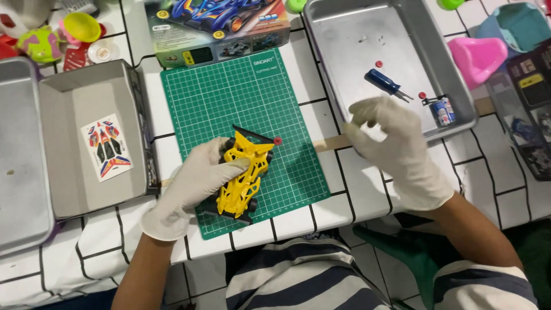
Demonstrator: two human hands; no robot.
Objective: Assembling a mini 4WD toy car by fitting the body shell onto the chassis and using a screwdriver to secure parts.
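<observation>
White square tiles with dark grout cover the counter (356, 195), on which everything is laid out. At the far left a grey tray (17, 155) is seen, and just beside it an open grey box (69, 189) in which a sticker sheet (107, 147) lies flat. Behind the box, small coloured toys (43, 41) are gathered. At the middle a green cutting mat (229, 92) is spread, with a printed carton (218, 26) touching its far edge. On the mat a yellow model car (244, 178) is held by the gloved left hand (198, 183), whose grip is closed around the car's left side. A small red part (278, 140) lies just beside the car's front. Further right, the gloved right hand (396, 149) is raised over the counter near a metal tray (367, 51), its grip narrow, fingertips pinched together; whether anything is held between them cannot be told. In the tray a blue screwdriver (385, 82), two red pieces (379, 64) and a small battery (443, 110) are seen. A pink cup (479, 57) stands at the far right.
</observation>
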